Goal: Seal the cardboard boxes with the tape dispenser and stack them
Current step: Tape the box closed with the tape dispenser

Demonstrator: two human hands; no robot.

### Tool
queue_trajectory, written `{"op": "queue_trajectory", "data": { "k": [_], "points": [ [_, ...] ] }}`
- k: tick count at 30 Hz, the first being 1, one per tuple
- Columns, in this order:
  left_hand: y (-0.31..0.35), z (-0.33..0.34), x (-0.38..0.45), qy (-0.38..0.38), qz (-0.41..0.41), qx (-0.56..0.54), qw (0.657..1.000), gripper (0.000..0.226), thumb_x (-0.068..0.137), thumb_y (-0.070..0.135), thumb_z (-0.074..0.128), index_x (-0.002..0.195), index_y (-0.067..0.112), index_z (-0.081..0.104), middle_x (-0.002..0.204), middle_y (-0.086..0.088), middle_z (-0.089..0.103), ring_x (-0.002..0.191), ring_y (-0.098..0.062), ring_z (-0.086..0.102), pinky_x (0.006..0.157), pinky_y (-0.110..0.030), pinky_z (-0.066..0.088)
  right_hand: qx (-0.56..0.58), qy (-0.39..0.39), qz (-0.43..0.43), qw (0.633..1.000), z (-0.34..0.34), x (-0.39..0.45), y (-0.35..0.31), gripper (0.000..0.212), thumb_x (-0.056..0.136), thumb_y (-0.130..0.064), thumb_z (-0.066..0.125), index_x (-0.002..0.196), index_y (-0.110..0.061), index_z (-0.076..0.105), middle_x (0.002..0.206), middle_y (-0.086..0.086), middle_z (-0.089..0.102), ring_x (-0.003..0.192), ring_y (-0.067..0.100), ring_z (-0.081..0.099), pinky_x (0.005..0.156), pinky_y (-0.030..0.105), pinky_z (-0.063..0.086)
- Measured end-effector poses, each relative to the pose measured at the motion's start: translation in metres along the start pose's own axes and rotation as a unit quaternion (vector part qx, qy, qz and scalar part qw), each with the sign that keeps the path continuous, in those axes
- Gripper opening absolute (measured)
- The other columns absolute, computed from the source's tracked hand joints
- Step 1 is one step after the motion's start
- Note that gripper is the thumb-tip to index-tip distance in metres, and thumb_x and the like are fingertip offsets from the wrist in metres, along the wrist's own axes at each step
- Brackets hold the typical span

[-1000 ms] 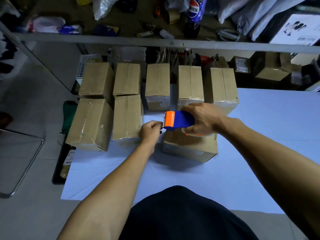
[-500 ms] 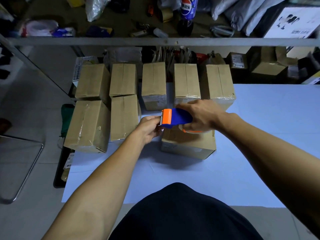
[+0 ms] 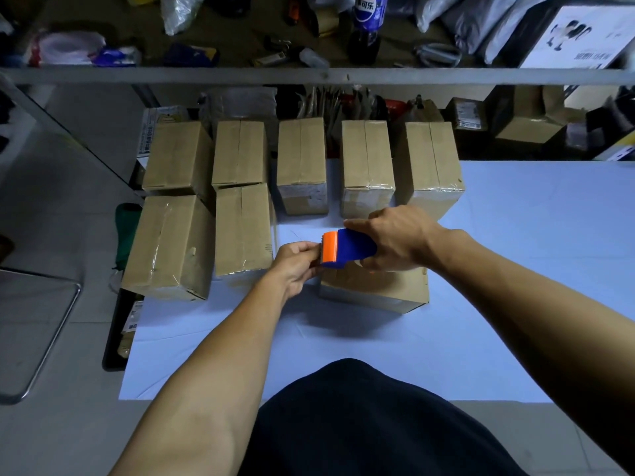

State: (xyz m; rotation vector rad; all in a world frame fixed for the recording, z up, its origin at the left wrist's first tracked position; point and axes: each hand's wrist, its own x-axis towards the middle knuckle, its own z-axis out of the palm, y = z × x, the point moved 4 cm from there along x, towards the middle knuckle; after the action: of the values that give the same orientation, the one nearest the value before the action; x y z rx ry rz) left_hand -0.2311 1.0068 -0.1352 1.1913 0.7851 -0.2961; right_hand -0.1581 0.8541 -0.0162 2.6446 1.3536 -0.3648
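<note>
Nearest me, my left hand point(image 3: 295, 266) pinches at the orange blade end of the tape dispenser point(image 3: 347, 249), where I judge the loose tape end sits, though the film itself is too thin to make out. My right hand point(image 3: 398, 238) is wrapped over the dispenser's blue body, holding it just above the near box point(image 3: 374, 290), which lies flat on the table point(image 3: 515, 269). I expect the dispenser to be light and rigid, best gripped round the body with fingers away from the toothed edge; the tape will be sticky and apt to fold on itself. The box looks stiff but may slide on the smooth cloth. Beyond it stand seven more boxes point(image 3: 302, 156) in two rows, none stacked yet
</note>
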Motion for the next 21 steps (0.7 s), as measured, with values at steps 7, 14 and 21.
{"op": "queue_trajectory", "data": {
  "k": [7,14,21],
  "points": [
    [-0.007,0.011,-0.002,-0.007,-0.026,-0.046,0.999,0.012,0.099,0.009,0.058,0.09,0.006,0.065,0.072,-0.007,0.069,0.068,-0.015,0.061,0.053,-0.022,0.053,0.006,-0.002,0.028,1.0,0.003,-0.008,-0.001,0.054,0.081,-0.057,0.058,0.127,-0.029,0.05,0.104,0.002,0.067,0.084,0.028,0.059,0.07,0.033,0.05],
    [-0.007,0.011,-0.004,-0.041,-0.03,-0.015,0.999,0.023,0.105,0.019,0.05,0.093,0.006,0.065,0.077,-0.01,0.068,0.064,-0.016,0.062,0.059,-0.027,0.052,0.031,0.002,0.036,0.999,0.004,0.0,-0.008,0.055,0.079,-0.06,0.058,0.125,-0.03,0.053,0.105,0.0,0.069,0.086,0.025,0.062,0.074,0.035,0.053],
    [-0.01,0.008,0.002,0.007,0.026,-0.013,1.0,0.018,0.103,0.015,0.054,0.088,0.009,0.063,0.076,-0.009,0.067,0.068,-0.018,0.06,0.064,-0.028,0.052,0.033,0.016,0.045,0.998,0.008,-0.001,0.0,0.064,0.081,-0.059,0.059,0.137,-0.031,0.046,0.113,0.0,0.068,0.092,0.027,0.062,0.071,0.032,0.048]
  ]
}}
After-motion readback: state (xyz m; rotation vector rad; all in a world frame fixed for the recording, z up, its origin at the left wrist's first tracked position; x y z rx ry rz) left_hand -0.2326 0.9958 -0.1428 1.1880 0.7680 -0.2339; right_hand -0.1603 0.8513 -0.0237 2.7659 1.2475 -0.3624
